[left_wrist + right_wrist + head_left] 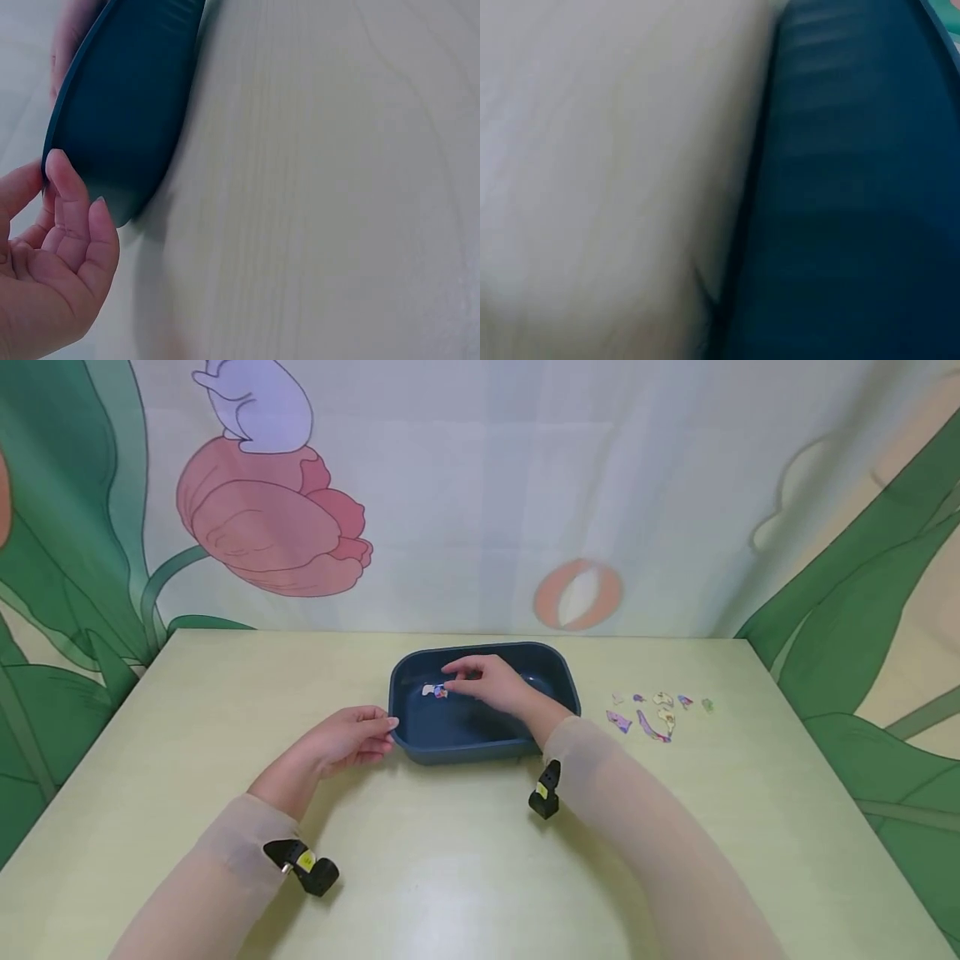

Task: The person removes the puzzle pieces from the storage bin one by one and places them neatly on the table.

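A dark blue tray [480, 752] with rounded corners stands on the table. My left hand [352, 737] pinches its left rim between thumb and index finger; the left wrist view shows the same hand [56, 255] at the tray's end [124, 97]. Over the inside of the tray hovers my right hand [491, 681], with a gap between thumb and index fingertips. Small colourful sticker-like pieces [435, 691] lie inside by the thumb tip; whether the thumb touches them I cannot tell. The right wrist view is blurred and shows the tray [855, 187] but no fingers.
Several small colourful cut-out pieces [652, 718], like stickers, lie on the table [450, 877] to the right of the tray. A printed curtain [450, 510] with flowers and leaves hangs behind the table. Each sleeve carries a small black camera [315, 872].
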Available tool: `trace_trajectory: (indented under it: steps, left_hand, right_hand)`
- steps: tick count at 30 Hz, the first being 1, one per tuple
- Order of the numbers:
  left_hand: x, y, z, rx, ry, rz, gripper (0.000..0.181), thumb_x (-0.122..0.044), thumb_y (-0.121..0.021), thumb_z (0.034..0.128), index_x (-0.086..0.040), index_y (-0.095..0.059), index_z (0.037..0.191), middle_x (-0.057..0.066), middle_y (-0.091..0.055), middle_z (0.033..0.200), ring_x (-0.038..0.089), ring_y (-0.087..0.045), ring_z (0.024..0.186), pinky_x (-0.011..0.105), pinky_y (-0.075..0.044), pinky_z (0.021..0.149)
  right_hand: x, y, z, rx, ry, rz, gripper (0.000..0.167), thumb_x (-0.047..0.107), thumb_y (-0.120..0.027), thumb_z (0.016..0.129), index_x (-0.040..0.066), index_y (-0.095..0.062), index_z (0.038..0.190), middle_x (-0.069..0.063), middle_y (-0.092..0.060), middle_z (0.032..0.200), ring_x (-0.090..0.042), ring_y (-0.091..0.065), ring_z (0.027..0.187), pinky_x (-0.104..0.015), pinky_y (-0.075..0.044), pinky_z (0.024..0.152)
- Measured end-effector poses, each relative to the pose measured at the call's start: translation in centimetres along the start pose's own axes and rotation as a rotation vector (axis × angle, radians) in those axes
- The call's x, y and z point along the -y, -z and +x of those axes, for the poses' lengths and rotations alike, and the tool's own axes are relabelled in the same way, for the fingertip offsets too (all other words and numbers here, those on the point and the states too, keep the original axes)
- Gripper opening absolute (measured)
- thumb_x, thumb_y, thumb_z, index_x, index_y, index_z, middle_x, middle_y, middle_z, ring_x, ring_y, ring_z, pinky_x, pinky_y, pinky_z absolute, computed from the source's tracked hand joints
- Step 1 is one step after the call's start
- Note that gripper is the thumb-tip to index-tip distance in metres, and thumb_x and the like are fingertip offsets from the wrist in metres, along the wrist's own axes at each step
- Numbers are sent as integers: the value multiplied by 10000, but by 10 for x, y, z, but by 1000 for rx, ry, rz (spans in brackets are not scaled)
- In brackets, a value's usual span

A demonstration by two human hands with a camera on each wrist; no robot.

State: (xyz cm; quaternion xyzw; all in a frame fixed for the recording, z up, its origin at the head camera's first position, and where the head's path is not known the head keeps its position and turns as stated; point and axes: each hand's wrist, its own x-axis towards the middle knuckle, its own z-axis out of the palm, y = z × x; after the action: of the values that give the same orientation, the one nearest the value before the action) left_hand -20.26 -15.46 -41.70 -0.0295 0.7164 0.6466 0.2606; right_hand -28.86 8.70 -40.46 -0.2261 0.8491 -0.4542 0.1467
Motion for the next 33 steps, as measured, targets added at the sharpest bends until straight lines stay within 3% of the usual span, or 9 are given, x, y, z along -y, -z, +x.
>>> trace_trajectory:
  steps: [6,13,20,28,33]
  left_hand:
    - [-1,5,-2,-15,-18,46,171,-199,-554,949,-32,-535,920,62,-605,800,151,-590,714,295,-513,754]
    - [3,8,-2,20,-26,27,229,-214,-559,947,10,-524,980,60,-610,811,143,-601,721,292,-512,775]
    - [4,5,-3,12,-27,15,180,-195,-543,954,-17,-524,947,58,-603,809,134,-594,711,303,-513,782]
    - [5,2,-4,25,-25,21,195,-221,-557,948,-28,-536,934,53,-604,816,133,-597,718,311,-511,796]
    - [4,1,-3,9,-5,-2,176,-217,-546,954,-46,-533,913,61,-603,815,134,-593,709,300,-513,780]
  right_hand:
    - [6,3,4,51,22,-28,351,202,-660,880,56,-619,1197,-23,-573,860,-171,-495,718,-252,-426,625]
    - [6,-3,17,40,45,12,366,176,-674,868,57,-614,1209,-37,-587,873,-152,-517,753,-233,-444,663]
    - [-20,-13,23,55,-64,-2,357,187,-662,877,81,-617,1215,-18,-568,842,-168,-505,738,-250,-447,642]
    - [-27,-15,21,205,-86,-220,416,181,-618,909,123,-540,1314,-11,-495,740,-135,-444,640,-224,-365,595]
    - [-22,-14,21,300,-49,-311,435,152,-588,925,127,-499,1350,-5,-429,687,-129,-400,586,-228,-326,583]
